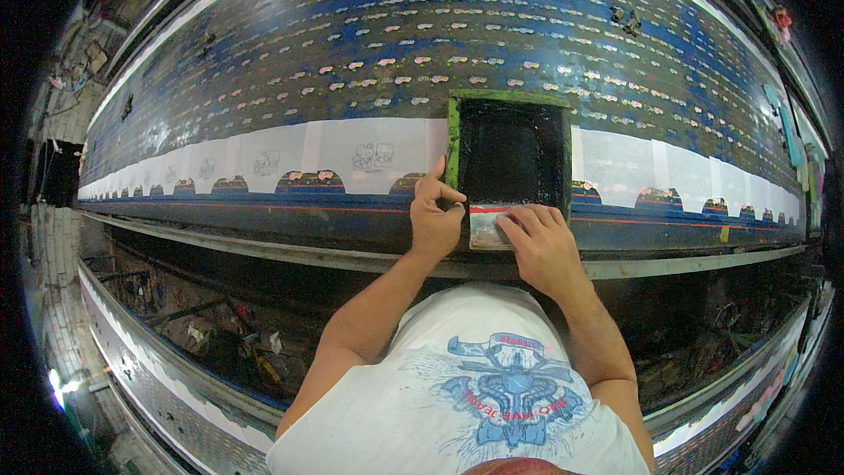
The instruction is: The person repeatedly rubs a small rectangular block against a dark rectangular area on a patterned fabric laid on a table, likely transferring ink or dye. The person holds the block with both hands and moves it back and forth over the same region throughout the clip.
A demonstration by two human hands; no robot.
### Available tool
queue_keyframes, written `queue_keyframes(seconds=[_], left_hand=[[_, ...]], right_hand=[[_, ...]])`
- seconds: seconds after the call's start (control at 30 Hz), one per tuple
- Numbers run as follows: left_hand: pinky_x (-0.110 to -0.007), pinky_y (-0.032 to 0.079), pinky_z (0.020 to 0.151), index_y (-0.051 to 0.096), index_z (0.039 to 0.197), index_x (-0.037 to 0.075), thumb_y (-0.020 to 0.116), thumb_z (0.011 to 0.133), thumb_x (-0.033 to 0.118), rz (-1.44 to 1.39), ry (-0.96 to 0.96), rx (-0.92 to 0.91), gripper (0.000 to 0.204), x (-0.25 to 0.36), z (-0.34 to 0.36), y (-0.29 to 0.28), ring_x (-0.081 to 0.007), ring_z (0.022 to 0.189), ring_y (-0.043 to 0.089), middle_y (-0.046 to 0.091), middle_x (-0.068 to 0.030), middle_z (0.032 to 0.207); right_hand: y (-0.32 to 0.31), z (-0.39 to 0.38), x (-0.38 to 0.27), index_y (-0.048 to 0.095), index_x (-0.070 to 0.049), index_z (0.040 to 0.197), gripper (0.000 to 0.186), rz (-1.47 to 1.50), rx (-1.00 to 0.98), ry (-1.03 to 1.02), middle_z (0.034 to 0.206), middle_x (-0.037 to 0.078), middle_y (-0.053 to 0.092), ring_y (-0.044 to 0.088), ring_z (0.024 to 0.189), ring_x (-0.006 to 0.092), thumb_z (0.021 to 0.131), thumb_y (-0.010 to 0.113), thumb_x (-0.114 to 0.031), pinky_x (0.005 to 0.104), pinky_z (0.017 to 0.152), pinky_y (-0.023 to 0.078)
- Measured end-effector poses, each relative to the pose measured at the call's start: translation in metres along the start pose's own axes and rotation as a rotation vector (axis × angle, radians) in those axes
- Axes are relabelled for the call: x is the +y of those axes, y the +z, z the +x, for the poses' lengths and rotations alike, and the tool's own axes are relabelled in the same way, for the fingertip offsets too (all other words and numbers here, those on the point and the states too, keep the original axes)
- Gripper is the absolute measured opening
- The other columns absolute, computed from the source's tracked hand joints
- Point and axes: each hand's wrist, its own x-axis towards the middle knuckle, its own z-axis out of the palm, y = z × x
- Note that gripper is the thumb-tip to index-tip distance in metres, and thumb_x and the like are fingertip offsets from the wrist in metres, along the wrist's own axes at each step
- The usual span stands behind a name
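A screen printing frame with green-smeared edges and a dark inside lies across a row of white cloth pieces. My left hand holds the frame at its near left corner, one finger stretched up along the side and the thumb bent inward. In my right hand is a flat, pale squeegee with a red strip along its far edge, at the near end of the frame. The right fingers lie over the squeegee's right part and hide it. Line drawings of paired cartoon figures show on cloth to the left of the frame.
The long dark table carries many rows of small pale and pink marks. A metal rail runs along its near edge, with a dark gap below. Behind me to the left stretches a second long table. Small dark lumps sit far right.
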Motion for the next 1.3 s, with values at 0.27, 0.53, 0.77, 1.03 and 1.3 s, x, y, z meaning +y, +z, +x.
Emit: queue_keyframes(seconds=[0.27, 0.53, 0.77, 1.03, 1.3], left_hand=[[-0.052, 0.040, 0.128, 0.077, 0.088, 0.007, 0.076, 0.079, -0.012, 0.027, -0.011, -0.010, 0.021, 0.008, 0.001, 0.001, -0.0431, 0.152, 0.055, 0.055, -0.0292, 0.172], [-0.051, 0.040, 0.127, 0.076, 0.083, 0.006, 0.075, 0.077, -0.013, 0.022, 0.033, -0.024, 0.020, 0.003, 0.003, 0.003, -0.0424, 0.152, 0.055, 0.053, -0.0292, 0.174], [-0.051, 0.040, 0.126, 0.074, 0.080, 0.006, 0.075, 0.074, -0.013, -0.011, 0.027, -0.056, 0.020, 0.003, 0.001, 0.002, -0.0417, 0.150, 0.055, 0.054, -0.0277, 0.173], [-0.051, 0.038, 0.129, 0.074, 0.084, 0.006, 0.076, 0.075, -0.013, 0.036, 0.056, -0.034, 0.021, -0.001, -0.002, -0.001, -0.0433, 0.151, 0.055, 0.056, -0.0291, 0.170], [-0.050, 0.042, 0.127, 0.076, 0.087, 0.008, 0.079, 0.078, -0.011, 0.095, 0.080, -0.034, 0.020, 0.002, 0.003, -0.003, -0.0440, 0.148, 0.058, 0.057, -0.0294, 0.170]], right_hand=[[-0.041, 0.062, 0.043, 0.079, -0.004, 0.123, 0.036, 0.011, -0.414, 0.010, 0.115, 0.015, 0.075, 0.071, 0.113, 0.0388, 0.088, 0.072, 0.002, 0.0520, 0.099, 0.058], [-0.023, 0.150, 0.118, 0.081, -0.007, 0.127, 0.036, -0.020, -0.247, 0.094, 0.121, 0.019, 0.077, 0.072, 0.120, 0.0426, 0.094, 0.068, -0.001, 0.0542, 0.104, 0.060], [-0.012, 0.134, 0.103, 0.079, -0.006, 0.133, 0.045, -0.075, -0.213, 0.111, 0.122, 0.019, 0.077, 0.072, 0.118, 0.0428, 0.091, 0.065, 0.002, 0.0534, 0.106, 0.059], [-0.008, 0.065, 0.035, 0.077, -0.007, 0.133, 0.047, -0.081, -0.206, 0.079, 0.120, 0.014, 0.074, 0.067, 0.112, 0.0381, 0.087, 0.070, 0.000, 0.0514, 0.100, 0.053], [-0.015, 0.021, -0.010, 0.075, -0.006, 0.133, 0.051, -0.046, -0.221, 0.125, 0.131, 0.013, 0.072, 0.067, 0.117, 0.0381, 0.083, 0.075, 0.002, 0.0510, 0.102, 0.054]])
